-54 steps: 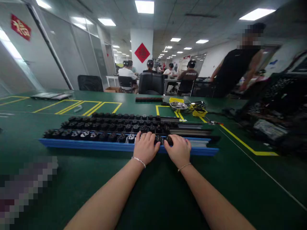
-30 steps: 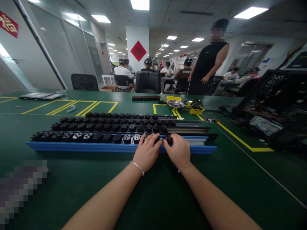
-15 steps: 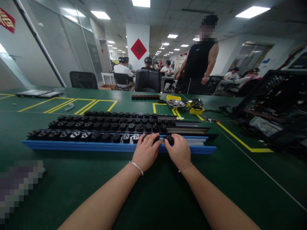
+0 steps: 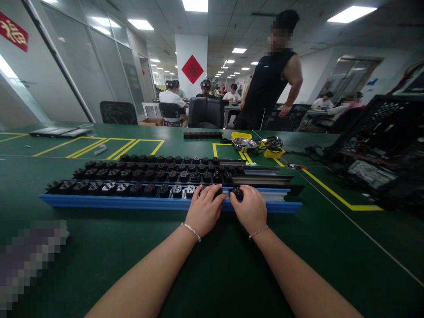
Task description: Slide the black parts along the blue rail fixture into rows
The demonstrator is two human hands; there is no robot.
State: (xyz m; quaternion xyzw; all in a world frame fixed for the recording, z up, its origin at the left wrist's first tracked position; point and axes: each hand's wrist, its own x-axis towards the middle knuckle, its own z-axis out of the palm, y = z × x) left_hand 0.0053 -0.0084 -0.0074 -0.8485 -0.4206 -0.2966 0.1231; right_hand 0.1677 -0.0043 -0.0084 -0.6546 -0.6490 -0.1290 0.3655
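Observation:
A long blue rail (image 4: pixel 132 202) lies across the bench in front of me, with a row of black socket modules (image 4: pixel 150 190) set along it. My left hand (image 4: pixel 204 207) curls over the right end of that row, fingers on a black module largely hidden beneath them. Just to its right, my right hand (image 4: pixel 249 206) pinches another black socket module (image 4: pixel 237 193) between thumb and fingers, at the rail's channel. A small gap separates the two hands. Two white-faced modules (image 4: pixel 183 191) sit immediately left of my left hand.
Behind the blue rail lie several dark rails (image 4: pixel 265 179) with similar modules. Farther back are a metal bowl (image 4: pixel 244 143), cables and yellow trays (image 4: pixel 274 153). Open electronic equipment (image 4: pixel 374 150) stands at the right. A person (image 4: pixel 271 84) in black stands beyond the bench.
The view has shifted slightly, so everything sits a little farther right. Both hands keep nearly the same hold at the rail. The standing person leans more to one side.

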